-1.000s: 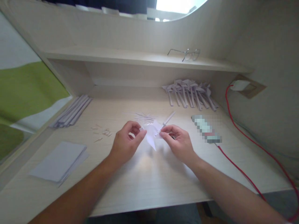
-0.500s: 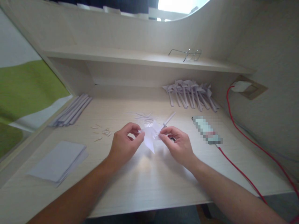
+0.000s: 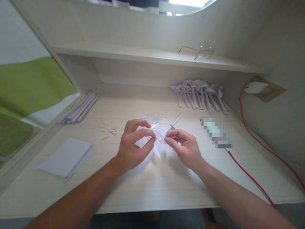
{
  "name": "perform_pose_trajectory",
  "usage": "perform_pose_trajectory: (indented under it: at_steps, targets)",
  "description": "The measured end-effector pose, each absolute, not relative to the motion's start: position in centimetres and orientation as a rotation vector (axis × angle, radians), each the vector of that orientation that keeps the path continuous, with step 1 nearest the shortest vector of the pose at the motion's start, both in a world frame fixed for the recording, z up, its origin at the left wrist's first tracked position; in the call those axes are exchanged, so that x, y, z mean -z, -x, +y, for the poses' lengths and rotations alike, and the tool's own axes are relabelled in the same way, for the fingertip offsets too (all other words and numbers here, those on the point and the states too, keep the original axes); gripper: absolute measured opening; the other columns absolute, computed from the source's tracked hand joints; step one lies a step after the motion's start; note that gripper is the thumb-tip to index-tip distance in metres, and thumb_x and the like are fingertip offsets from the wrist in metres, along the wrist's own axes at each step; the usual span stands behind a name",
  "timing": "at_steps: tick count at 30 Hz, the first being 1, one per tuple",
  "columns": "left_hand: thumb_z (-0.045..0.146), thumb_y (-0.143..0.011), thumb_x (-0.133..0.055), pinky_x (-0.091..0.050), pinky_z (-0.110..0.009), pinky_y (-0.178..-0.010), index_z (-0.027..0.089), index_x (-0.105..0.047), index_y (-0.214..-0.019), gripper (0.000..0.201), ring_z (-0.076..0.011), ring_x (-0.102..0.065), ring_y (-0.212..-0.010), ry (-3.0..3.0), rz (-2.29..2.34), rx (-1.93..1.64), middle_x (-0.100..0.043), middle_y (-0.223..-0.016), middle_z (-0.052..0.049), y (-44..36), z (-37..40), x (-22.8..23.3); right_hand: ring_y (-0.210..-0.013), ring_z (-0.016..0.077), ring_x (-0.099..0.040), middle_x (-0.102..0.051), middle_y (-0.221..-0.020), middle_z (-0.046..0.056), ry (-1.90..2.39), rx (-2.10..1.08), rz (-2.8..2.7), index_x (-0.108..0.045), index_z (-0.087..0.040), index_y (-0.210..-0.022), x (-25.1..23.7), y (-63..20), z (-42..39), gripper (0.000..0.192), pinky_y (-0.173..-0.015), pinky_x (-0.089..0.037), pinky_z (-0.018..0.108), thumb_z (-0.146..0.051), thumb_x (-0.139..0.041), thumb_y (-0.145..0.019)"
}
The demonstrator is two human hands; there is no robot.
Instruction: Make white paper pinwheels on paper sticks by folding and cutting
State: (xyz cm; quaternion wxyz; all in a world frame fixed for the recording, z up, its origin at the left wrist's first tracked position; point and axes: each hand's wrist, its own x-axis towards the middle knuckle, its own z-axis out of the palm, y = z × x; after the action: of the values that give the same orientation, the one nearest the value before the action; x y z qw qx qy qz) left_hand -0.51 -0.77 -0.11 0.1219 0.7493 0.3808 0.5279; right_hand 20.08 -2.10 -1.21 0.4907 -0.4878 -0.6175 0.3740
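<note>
Over the middle of the desk, both hands are at a white paper pinwheel (image 3: 156, 150) with pointed, curled blades. My left hand (image 3: 134, 143) is closed in a pinch on a curled blade, thumb against fingertips near the pinwheel's centre. On the other side, my right hand (image 3: 186, 147) pinches the pinwheel close to its centre; what exactly lies between its fingertips is too small to tell. A narrow white stick (image 3: 178, 118) slants up beyond the right fingers, with a greyish part near its lower end. Thin white paper strips (image 3: 152, 118) lie just behind the pinwheel.
Finished paper pinwheels (image 3: 196, 92) lie at the back right, rolled paper sticks (image 3: 79, 108) at the left. Small pale pieces (image 3: 112, 130) and a paper stack (image 3: 66, 156) are nearer. A phone (image 3: 215, 132) has a red cable (image 3: 250, 178). Glasses (image 3: 202, 52) rest on the shelf.
My left hand has moved right, bringing a paper blade in toward the pinwheel's centre. My right hand stays pinched near the centre. The camera view has shifted slightly.
</note>
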Motion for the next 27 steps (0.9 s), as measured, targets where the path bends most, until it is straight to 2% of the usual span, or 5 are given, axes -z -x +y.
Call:
perform_pose_trajectory:
  at_steps: [6, 11, 20, 27]
  targets:
    - [0.015, -0.081, -0.074, -0.040, -0.050, -0.104, 0.027, -0.076, -0.088, 0.013, -0.0271, -0.059, -0.114, -2.466, 1.251, -1.276, -0.072, -0.114, -0.003, 0.5, -1.1, 0.2, -0.078, 0.0169, -0.069, -0.076, -0.087, 0.001, 1.182, -0.811, -1.582, -0.075, -0.022, -0.090, 1.4, -19.9, -2.5, 0.003, -0.075, -0.054, 0.031, -0.024, -0.075, -0.087]
    - [0.017, -0.084, -0.071, -0.040, -0.049, -0.105, 0.026, -0.075, -0.087, 0.011, -0.0267, -0.059, -0.115, -2.523, 1.235, -1.264, -0.073, -0.115, -0.003, 0.5, -1.3, 0.5, -0.076, 0.0151, -0.067, -0.076, -0.085, 0.000, 1.145, -0.731, -1.674, -0.074, -0.023, -0.091, 1.3, -19.6, -2.8, 0.004, -0.074, -0.053, 0.028, -0.019, -0.073, -0.088]
    - [0.017, -0.085, -0.069, -0.040, -0.049, -0.105, 0.027, -0.075, -0.088, 0.011, -0.0270, -0.059, -0.114, -2.544, 1.187, -1.204, -0.074, -0.114, -0.003, 0.5, -1.2, 0.4, -0.080, 0.0183, -0.070, -0.077, -0.087, 0.001, 1.180, -0.722, -1.749, -0.074, -0.024, -0.092, 1.3, -19.6, -3.0, 0.005, -0.076, -0.054, 0.032, -0.020, -0.072, -0.089]
    - [0.018, -0.089, -0.067, -0.038, -0.047, -0.104, 0.029, -0.077, -0.089, 0.014, -0.0263, -0.058, -0.117, -2.599, 1.134, -1.077, -0.072, -0.119, -0.003, 1.0, -0.8, 0.0, -0.083, 0.0197, -0.075, -0.077, -0.090, 0.001, 1.153, -0.802, -1.789, -0.063, -0.026, -0.115, 1.5, -19.9, -3.2, 0.027, -0.074, -0.055, 0.031, -0.021, -0.072, -0.090]
